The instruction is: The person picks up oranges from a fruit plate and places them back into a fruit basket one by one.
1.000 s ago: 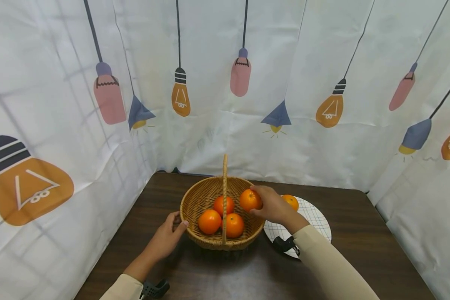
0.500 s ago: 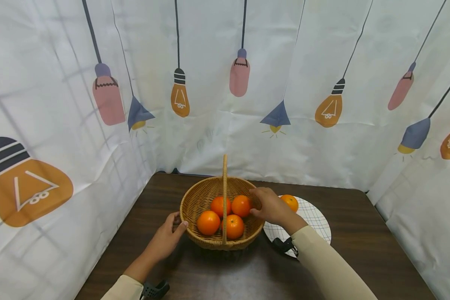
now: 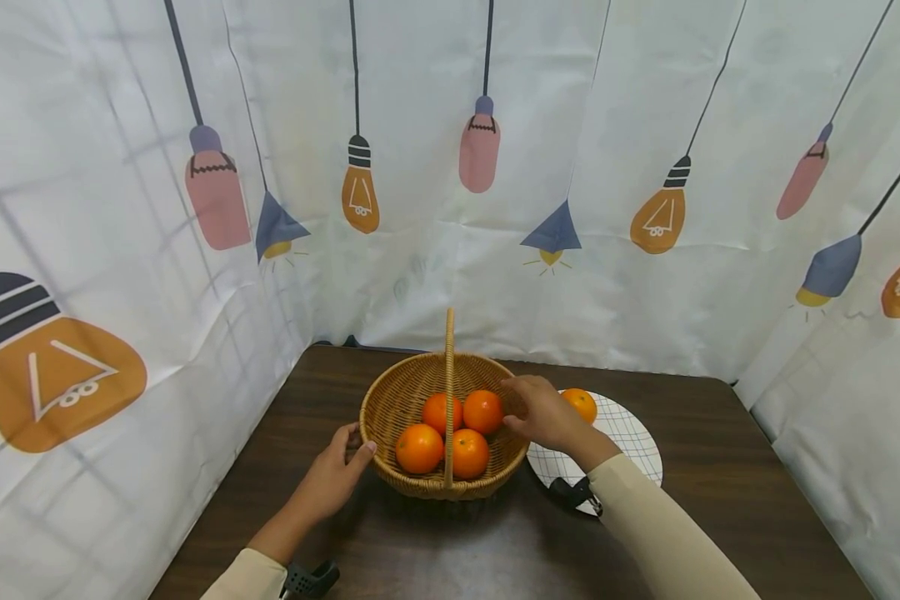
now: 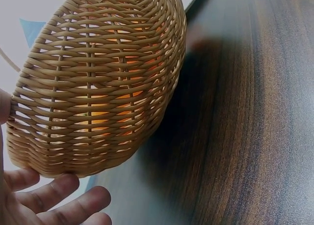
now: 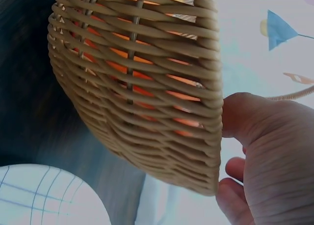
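Note:
A wicker basket [image 3: 397,392] with a tall handle stands on the table, several oranges [image 3: 418,449] lying in it. My left hand [image 3: 335,472] holds its left rim. In the left wrist view the fingers [image 4: 61,188] lie along the woven outer wall, with the thumb partly cut off at the rim. Over the right rim hovers my right hand [image 3: 551,414], its fingers relaxed beside the nearest orange [image 3: 483,412] and holding nothing. The right wrist view shows the right thumb [image 5: 240,116] at the rim, while the basket wall hides part of the inside.
A white plate with a grid pattern [image 3: 633,433] sits right of the basket, partly under my right forearm. One more orange [image 3: 580,405] lies on it. The dark wooden table [image 3: 720,467] meets a white printed curtain [image 3: 450,267] at the back and sides.
The right hand has let go of an orange, which moved down and left to lie among the others in the basket. The left hand has stayed at the rim.

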Demonstrator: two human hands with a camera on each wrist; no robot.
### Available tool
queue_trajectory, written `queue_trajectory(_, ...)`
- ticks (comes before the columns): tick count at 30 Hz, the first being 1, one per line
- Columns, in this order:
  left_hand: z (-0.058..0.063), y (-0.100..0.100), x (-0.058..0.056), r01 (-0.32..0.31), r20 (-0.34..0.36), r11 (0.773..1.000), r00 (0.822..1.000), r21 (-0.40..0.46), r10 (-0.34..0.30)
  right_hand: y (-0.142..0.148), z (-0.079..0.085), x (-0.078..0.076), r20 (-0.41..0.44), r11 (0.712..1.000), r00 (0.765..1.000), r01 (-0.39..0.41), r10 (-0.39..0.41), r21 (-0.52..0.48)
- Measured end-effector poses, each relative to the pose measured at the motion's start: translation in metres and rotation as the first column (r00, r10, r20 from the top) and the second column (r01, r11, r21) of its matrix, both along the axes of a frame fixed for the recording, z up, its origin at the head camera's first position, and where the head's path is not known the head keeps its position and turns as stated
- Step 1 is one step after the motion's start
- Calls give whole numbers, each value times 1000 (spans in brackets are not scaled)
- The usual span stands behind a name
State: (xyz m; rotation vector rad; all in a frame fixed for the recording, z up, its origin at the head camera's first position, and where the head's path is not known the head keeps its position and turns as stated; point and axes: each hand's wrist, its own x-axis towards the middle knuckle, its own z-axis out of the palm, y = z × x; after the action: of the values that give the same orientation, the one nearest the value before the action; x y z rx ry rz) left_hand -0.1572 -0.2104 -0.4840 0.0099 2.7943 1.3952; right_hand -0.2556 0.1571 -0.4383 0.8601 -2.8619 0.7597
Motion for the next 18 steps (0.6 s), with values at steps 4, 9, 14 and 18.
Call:
queue_trajectory(4,-1,0,0,0,-7,1000,1000,4,0,7,2,4,13,1000,1000,2,-2,-1)
queue_trajectory(9,1,0,1,1,-16,1000,1000,8,-1,20,3,7,20,1000,1000,23,-23,15)
queue_trajectory(14,2,-1,2,6,-19,1000,1000,11,-6,33,-1,7,-13,999,999,47,-47,23)
queue_trajectory(18,2,0,2,7,-14,1000,1000,17,-7,43,-3,7,-39,996,996,82,-81,37)
